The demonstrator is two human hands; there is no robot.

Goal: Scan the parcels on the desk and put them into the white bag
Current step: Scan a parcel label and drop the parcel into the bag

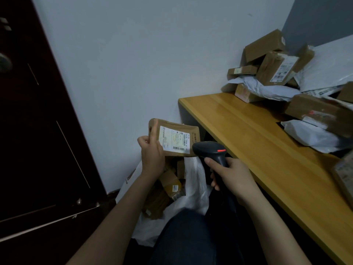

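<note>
My left hand (151, 153) holds a flat brown cardboard parcel (176, 137) by its left edge, white shipping label facing me. My right hand (230, 175) grips a black handheld scanner (211, 151) just right of the parcel; a red light glows on the scanner's head. Both are held above the white bag (193, 190), which stands open on the floor with several brown parcels (168, 185) inside. The wooden desk (254, 134) runs along the right, with a pile of brown boxes (271, 60) and white mailer bags (313, 135) at its far end.
A dark red door (34, 131) fills the left side. A pale wall stands behind the bag and desk. My leg in dark trousers (183, 238) is at the bottom, beside the bag. Another parcel (343, 176) lies at the desk's right edge.
</note>
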